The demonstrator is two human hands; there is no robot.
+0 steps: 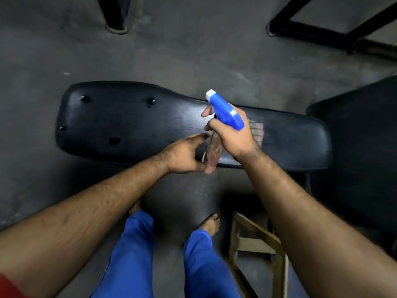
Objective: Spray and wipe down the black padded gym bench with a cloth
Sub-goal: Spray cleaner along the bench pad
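The black padded bench [129, 123] lies across the middle of the view, with several torn spots near its left end. Over its middle I hold a spray bottle [225, 110] with a blue trigger head and a clear body. My right hand [232, 134] grips its neck, fingers by the trigger, the nozzle pointing up and left. My left hand [184, 155] holds the bottle's clear lower body. A folded pinkish cloth [257, 130] lies on the bench just right of my right hand.
A wooden stool frame [255, 244] stands on the floor at the lower right, next to my bare feet. Black metal equipment legs [311, 33] cross the upper right and another leg [116, 18] stands at the top. A dark block [354, 136] sits beside the bench's right end.
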